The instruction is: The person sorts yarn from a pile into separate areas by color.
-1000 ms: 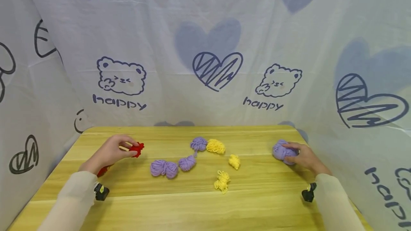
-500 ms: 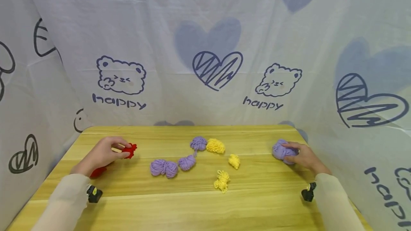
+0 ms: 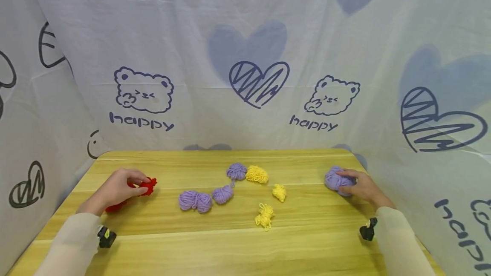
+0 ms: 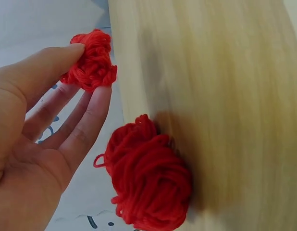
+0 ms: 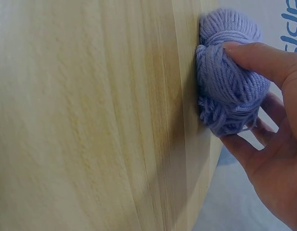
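Note:
My left hand (image 3: 115, 188) pinches a small red yarn bundle (image 3: 147, 185) (image 4: 92, 66) between thumb and fingertips, just above the wooden table (image 3: 230, 242) near its left edge. A bigger red yarn ball (image 4: 147, 175) (image 3: 113, 205) lies on the table right under that hand. At the table's right side my right hand (image 3: 362, 187) grips a purple yarn ball (image 3: 335, 180) (image 5: 228, 72) that rests on the wood close to the edge.
Loose yarn lies mid-table: a purple double bundle (image 3: 195, 201), two smaller purple bundles (image 3: 223, 194) (image 3: 237, 171), and three yellow ones (image 3: 257, 174) (image 3: 279, 192) (image 3: 265, 216). Printed white cloth (image 3: 245, 76) walls in the back and both sides.
My left hand has carried the small red bundle leftward and a little toward me, nearer the other red ball. The right hand stays on the purple ball.

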### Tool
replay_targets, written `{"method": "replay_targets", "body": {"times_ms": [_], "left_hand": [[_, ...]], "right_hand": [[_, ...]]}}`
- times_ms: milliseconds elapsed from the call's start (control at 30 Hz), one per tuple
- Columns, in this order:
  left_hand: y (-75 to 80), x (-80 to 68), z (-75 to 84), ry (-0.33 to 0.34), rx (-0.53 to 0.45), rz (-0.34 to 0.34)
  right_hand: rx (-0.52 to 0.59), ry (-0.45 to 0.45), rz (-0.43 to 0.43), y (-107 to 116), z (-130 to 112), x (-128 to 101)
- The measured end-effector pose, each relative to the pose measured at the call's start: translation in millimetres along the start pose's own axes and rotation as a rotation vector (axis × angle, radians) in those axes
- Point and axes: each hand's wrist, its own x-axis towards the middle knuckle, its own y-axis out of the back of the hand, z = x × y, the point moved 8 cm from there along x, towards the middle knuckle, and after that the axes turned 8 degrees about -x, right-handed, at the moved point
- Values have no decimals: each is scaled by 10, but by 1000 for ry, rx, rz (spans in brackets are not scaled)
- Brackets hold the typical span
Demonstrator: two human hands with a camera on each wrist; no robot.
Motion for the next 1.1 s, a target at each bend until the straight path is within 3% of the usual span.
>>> {"method": "replay_targets", "body": {"times_ms": [567, 1100], "left_hand": [[-64, -104, -64, -17, 78, -8], [-48, -58, -72, 13, 70, -26]], "right_hand": [[23, 5, -5, -41, -3, -25], [10, -14, -16, -5, -5, 12]]}}
